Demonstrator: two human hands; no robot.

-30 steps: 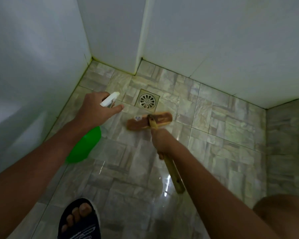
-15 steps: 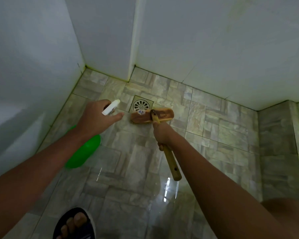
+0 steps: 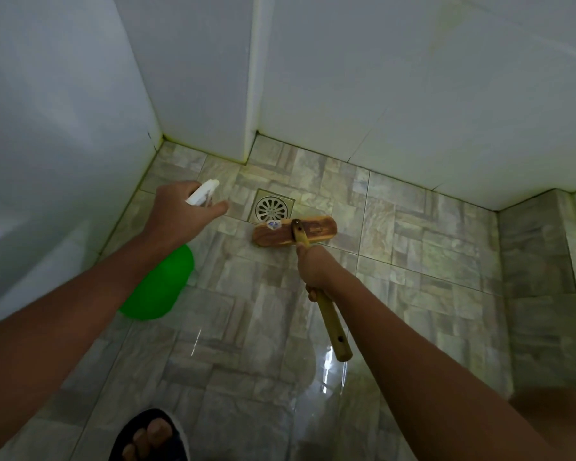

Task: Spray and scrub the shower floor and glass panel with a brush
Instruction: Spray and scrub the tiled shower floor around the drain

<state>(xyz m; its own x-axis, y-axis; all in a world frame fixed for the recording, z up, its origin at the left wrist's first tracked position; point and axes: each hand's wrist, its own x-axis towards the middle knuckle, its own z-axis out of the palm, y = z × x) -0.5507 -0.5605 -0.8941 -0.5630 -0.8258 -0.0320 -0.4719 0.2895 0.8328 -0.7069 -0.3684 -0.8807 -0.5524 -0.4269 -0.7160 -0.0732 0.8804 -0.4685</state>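
Our left hand point(image 3: 177, 214) grips a green spray bottle point(image 3: 160, 287) with a white nozzle; we cannot see what is inside. Our right hand point(image 3: 316, 269) holds the wooden brush point(image 3: 295, 231) by its handle, its head on the shower floor point(image 3: 413, 234) just beside the drain point(image 3: 273, 207). A small sticker on the brush is unreadable. Walls stand close on three sides.

Plain white walls point(image 3: 413, 94) meet in a corner above a floor point(image 3: 429, 247) of mottled grey-green stone tiles. A round metal drain point(image 3: 273, 207) sits near the corner, and light glints off wet tiles.
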